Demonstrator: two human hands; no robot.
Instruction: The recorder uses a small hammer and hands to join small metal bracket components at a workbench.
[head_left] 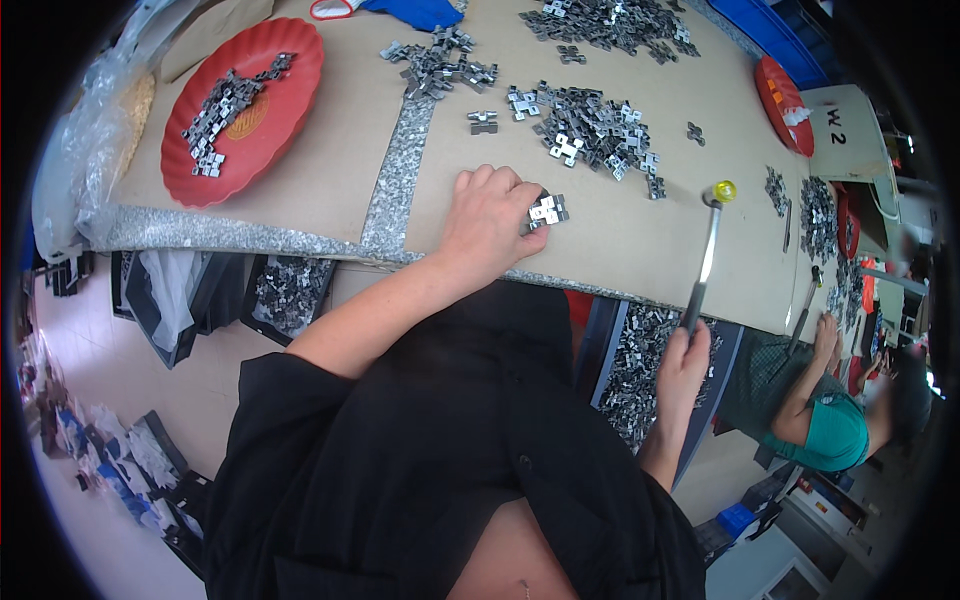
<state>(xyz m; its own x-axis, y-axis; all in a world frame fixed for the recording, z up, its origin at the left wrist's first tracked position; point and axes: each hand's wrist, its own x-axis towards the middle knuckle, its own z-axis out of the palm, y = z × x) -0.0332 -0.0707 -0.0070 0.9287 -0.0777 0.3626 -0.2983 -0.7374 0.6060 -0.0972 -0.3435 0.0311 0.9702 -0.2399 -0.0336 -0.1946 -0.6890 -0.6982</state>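
Note:
My left hand [488, 222] is closed at the front part of the table, its thumb and fingers pinching a small cross-shaped metal piece [548, 210]. Any further pieces under the fingers are hidden. In my right hand [684, 372], off the table's front edge, is the grip of a hammer [709, 255]. The hammer's steel shaft points away from me and ends in a head with a yellow face. Just beyond my left hand lies a heap of similar metal pieces [598, 130], with a separate piece [483, 122] to its left.
A red scalloped plate [300, 110] with metal pieces lies at left. More heaps [435, 65] lie farther back. Bins of pieces [292, 290] stand below the table edge. A co-worker in a green top [838, 430] sits at right, near another hammer [804, 310].

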